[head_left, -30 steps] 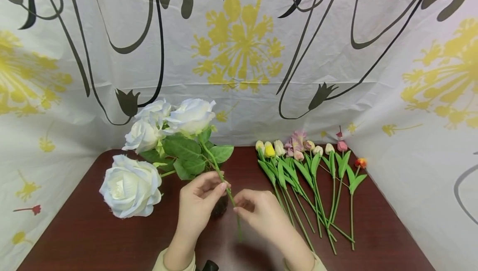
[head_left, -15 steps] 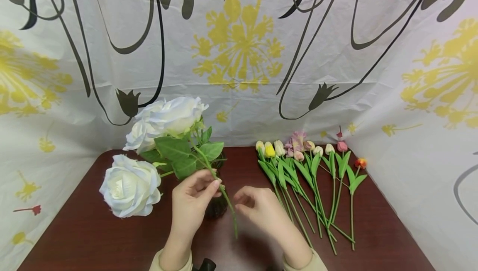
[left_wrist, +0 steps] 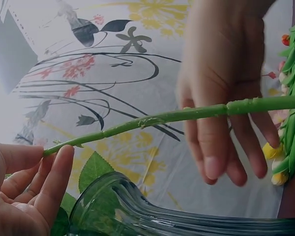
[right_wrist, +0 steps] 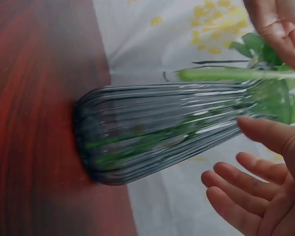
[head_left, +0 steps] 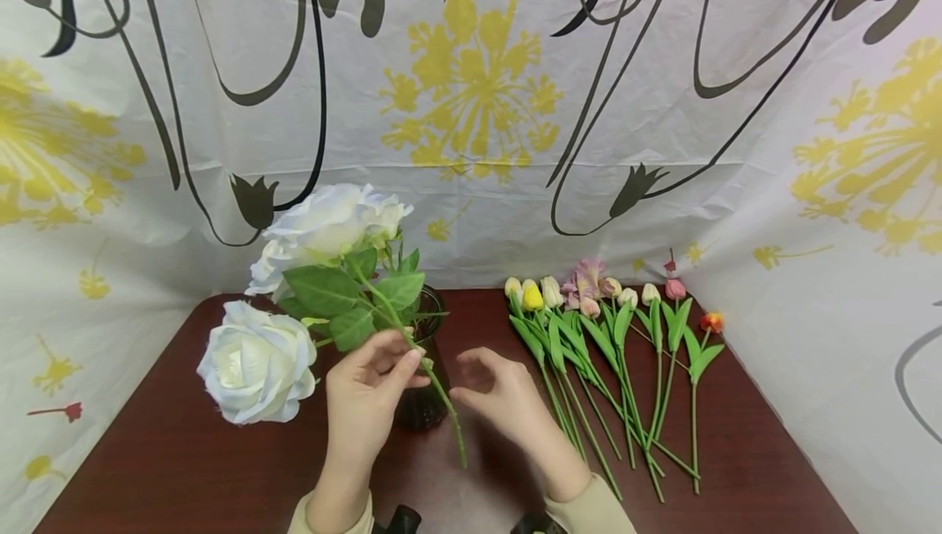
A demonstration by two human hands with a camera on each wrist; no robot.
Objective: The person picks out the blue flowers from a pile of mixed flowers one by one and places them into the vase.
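Note:
My left hand pinches the green stem of an artificial white rose with pale blue edges. The lower stem slants down to the right, in front of a dark ribbed glass vase. In the right wrist view the vase stands on the table with green stems inside. Its rim is partly behind leaves in the head view. Another white rose leans out low on the left. My right hand is apart from the stem, fingers spread and loosely bent, holding nothing, near the vase.
Several artificial tulips lie on the right of the dark red-brown table, with a pink-purple flower among them. A patterned white cloth surrounds the table at the back and sides.
My right hand has let go of the stem. My left hand has moved left with the rose, uncovering more of the vase. The rose's bloom has shifted left and now overlaps the blooms behind it.

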